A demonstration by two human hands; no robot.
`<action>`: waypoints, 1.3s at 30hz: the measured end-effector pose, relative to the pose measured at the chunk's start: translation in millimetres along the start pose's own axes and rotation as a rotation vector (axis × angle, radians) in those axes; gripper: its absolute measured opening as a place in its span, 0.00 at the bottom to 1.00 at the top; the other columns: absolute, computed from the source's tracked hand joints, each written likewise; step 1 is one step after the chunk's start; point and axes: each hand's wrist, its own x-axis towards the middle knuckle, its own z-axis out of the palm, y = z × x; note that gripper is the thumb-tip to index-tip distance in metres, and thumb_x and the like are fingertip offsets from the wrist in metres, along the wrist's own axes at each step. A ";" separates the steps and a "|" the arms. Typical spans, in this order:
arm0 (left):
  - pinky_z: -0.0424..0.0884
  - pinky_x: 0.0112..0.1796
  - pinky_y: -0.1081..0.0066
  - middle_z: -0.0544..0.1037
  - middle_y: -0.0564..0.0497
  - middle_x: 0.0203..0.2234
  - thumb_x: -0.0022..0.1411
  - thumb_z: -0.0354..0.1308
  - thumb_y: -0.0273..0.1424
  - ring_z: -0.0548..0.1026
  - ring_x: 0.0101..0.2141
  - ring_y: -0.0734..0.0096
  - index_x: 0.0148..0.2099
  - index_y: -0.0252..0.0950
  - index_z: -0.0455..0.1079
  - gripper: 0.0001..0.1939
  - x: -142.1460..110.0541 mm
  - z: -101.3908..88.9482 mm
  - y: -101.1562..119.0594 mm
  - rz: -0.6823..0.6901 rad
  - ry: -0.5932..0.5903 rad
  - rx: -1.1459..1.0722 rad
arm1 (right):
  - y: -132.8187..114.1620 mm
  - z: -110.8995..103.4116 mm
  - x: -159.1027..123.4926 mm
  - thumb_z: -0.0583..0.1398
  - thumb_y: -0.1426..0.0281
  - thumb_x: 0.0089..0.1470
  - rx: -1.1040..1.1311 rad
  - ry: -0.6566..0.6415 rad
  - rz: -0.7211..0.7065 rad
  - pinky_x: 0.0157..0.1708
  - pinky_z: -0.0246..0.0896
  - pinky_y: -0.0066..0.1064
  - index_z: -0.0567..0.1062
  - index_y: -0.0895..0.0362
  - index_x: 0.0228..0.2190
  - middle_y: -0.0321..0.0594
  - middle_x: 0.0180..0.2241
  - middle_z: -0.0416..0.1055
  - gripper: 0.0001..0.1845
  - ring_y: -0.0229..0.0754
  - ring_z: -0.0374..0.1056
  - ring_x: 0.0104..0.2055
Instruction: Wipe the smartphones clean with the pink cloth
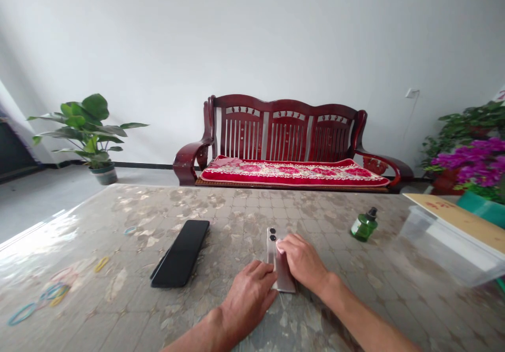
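A silvery phone (286, 280) lies back side up on the table in front of me, its two round camera lenses at the far end. Along its left edge, my left hand (249, 292) presses with bent fingers and holds it. My right hand (302, 260) is closed over the phone's upper right part, pinching a small white wad that looks like tissue (280, 245) against the back. Most of the wad is hidden by the fingers. Left of my hands rests a black phone (182, 254), screen up, on another dark flat item that is mostly covered.
A green pump bottle (364, 224) stands to the right, before a clear plastic box (445, 247) with a tan board (461, 218) on top. Coloured rubber bands (51, 294) lie at left. Beyond the patterned table (232, 225) stand a wooden bench (286, 131) and a potted plant (103, 173).
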 end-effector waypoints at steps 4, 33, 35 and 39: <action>0.73 0.44 0.64 0.76 0.49 0.39 0.66 0.58 0.27 0.73 0.40 0.61 0.42 0.38 0.72 0.03 -0.3 0.8 0.5 -0.006 -0.006 0.000 | -5.3 -2.9 -15.8 0.53 0.81 0.62 0.038 -0.019 -0.057 0.43 0.61 0.31 0.74 0.56 0.34 0.40 0.35 0.71 0.13 0.42 0.65 0.41; 0.71 0.40 0.67 0.76 0.51 0.37 0.65 0.60 0.27 0.73 0.38 0.63 0.37 0.37 0.71 0.02 -1.3 6.2 -3.7 -0.001 0.019 0.003 | -16.5 3.4 6.1 0.54 0.81 0.60 0.048 -0.046 -0.110 0.40 0.58 0.31 0.73 0.55 0.31 0.38 0.34 0.70 0.12 0.42 0.64 0.40; 0.72 0.40 0.67 0.76 0.51 0.36 0.65 0.60 0.27 0.73 0.38 0.63 0.38 0.37 0.71 0.01 -1.3 6.4 -3.8 -0.002 0.028 0.001 | -16.7 2.7 0.1 0.54 0.80 0.60 0.063 -0.044 -0.151 0.40 0.58 0.31 0.72 0.55 0.31 0.38 0.34 0.70 0.11 0.42 0.64 0.39; 0.72 0.40 0.67 0.76 0.51 0.35 0.65 0.59 0.27 0.73 0.37 0.63 0.38 0.38 0.71 0.01 -1.1 5.7 -3.1 0.000 0.038 0.007 | -14.5 5.3 2.3 0.53 0.82 0.59 0.051 -0.030 -0.118 0.40 0.59 0.31 0.73 0.55 0.32 0.39 0.34 0.70 0.12 0.42 0.64 0.40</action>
